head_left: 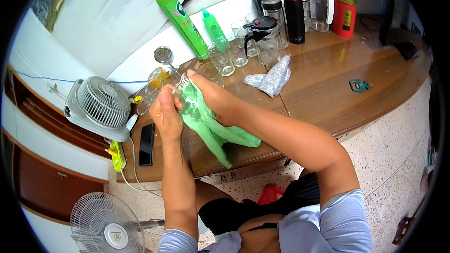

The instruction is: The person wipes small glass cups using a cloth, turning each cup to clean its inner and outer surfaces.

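Over the left part of the wooden table, a clear glass vessel [189, 105] is between my two hands, partly covered by a green cloth [208, 133]. My left hand [167, 112] is closed on the glass from the left, with the thumb up. On the other side my right hand [214, 97] grips the green cloth against the glass, and the cloth's ends hang down below it. The hands and cloth hide the exact shape of the glass. Just behind stand several drinking glasses [226, 61] and a round metal strainer-like piece [163, 55].
On the wooden table [323, 89] are a glass teapot [270, 49], grey cloth [274, 78], bottle opener [359, 85], black thermos [294, 16], red tin [344, 16], tall green box [183, 26] and phone [146, 145]. A small fan [103, 100] and power strip [117, 155] border the left edge.
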`<move>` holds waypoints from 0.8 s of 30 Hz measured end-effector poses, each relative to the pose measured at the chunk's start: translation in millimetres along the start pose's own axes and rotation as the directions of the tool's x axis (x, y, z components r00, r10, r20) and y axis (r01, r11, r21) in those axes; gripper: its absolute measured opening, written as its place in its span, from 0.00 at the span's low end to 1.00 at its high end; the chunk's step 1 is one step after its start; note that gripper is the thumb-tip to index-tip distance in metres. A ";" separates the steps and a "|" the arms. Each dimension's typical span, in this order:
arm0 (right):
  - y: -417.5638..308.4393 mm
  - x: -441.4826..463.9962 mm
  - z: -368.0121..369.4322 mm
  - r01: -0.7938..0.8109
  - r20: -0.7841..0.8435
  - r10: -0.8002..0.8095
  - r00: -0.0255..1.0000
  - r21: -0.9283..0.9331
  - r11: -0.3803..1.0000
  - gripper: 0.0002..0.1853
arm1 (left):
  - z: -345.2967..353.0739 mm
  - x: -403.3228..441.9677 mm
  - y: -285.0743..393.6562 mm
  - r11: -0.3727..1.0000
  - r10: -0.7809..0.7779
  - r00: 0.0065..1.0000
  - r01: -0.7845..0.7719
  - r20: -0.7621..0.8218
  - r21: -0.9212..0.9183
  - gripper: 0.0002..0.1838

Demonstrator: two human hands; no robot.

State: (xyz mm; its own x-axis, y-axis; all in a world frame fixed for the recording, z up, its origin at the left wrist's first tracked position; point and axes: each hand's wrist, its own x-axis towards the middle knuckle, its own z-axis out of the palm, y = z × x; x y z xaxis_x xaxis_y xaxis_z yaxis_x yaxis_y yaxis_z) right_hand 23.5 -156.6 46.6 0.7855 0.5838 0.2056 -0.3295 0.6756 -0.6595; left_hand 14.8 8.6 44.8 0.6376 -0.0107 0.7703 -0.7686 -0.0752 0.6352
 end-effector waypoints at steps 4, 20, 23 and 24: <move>12.2 14.6 -8.0 0.309 -0.112 -0.436 0.893 -0.552 0.774 0.31 | 5.2 4.6 3.3 0.996 -0.037 0.998 0.042 -0.051 0.084 0.24; 25.6 15.1 -11.7 0.500 0.205 -0.702 0.683 -0.831 0.244 0.33 | 15.1 -5.5 3.7 0.989 -0.070 0.994 0.081 -0.088 0.121 0.28; 8.1 9.5 -4.9 0.376 0.058 -0.454 0.889 -0.657 0.653 0.35 | 13.1 -5.5 3.9 0.994 0.002 0.999 0.003 -0.043 0.105 0.28; 4.4 11.8 -6.5 0.318 0.029 -0.372 0.928 -0.580 0.750 0.35 | 13.4 -4.9 6.0 0.996 0.021 0.999 -0.019 -0.026 0.086 0.27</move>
State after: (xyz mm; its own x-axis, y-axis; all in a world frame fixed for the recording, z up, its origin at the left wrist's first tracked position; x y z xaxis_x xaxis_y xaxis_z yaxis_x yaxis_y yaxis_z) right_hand 34.7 -149.7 41.4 0.8363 0.3033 0.4567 0.3071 0.4309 -0.8485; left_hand 7.8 -5.2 44.1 0.6196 0.0137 0.7848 -0.7733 -0.1608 0.6133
